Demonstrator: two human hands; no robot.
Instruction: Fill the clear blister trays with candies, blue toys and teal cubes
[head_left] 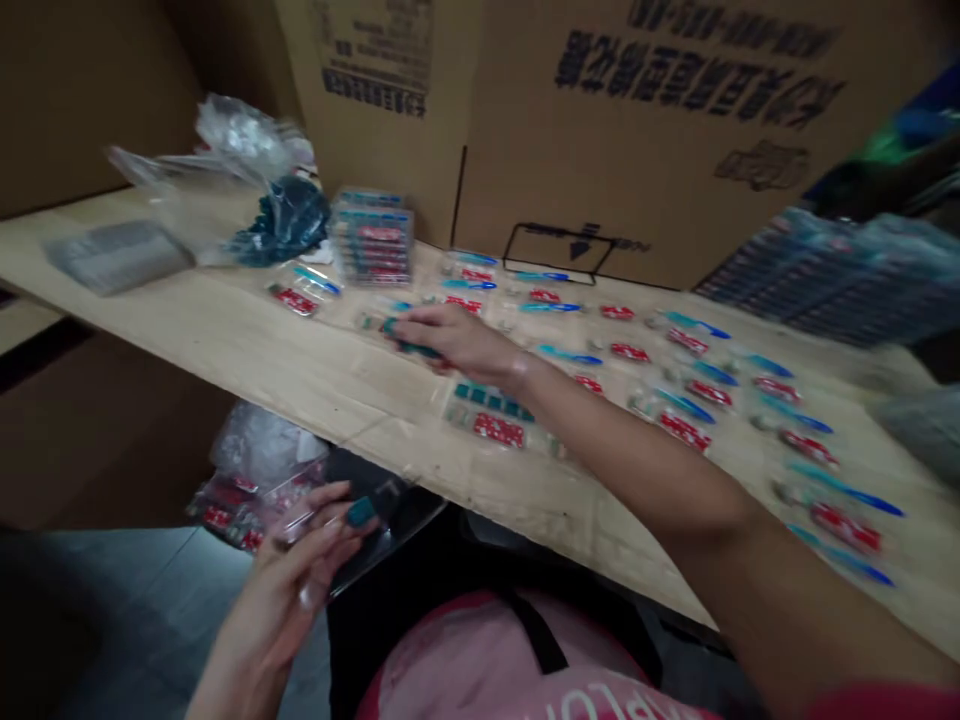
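My right hand (465,345) reaches across the table, fingers pinched on a small teal piece (414,348) over a clear plastic case (369,320). Low at the left, beyond the table edge, my left hand (311,560) has its fingers curled around a small teal square piece (361,512). Just below my right hand lies a clear case with a row of teal squares (491,400) and a red patterned packet (499,430). Farther left sits another case, with a blue stick and a red packet (294,300). Motion blurs the fine detail.
Several clear cases with blue sticks and red packets (684,430) cover the right of the table (300,370). Stacked cases (373,240), a plastic bag with teal pieces (289,215) and clear trays (116,255) stand at the left. Cardboard boxes (600,150) form the back.
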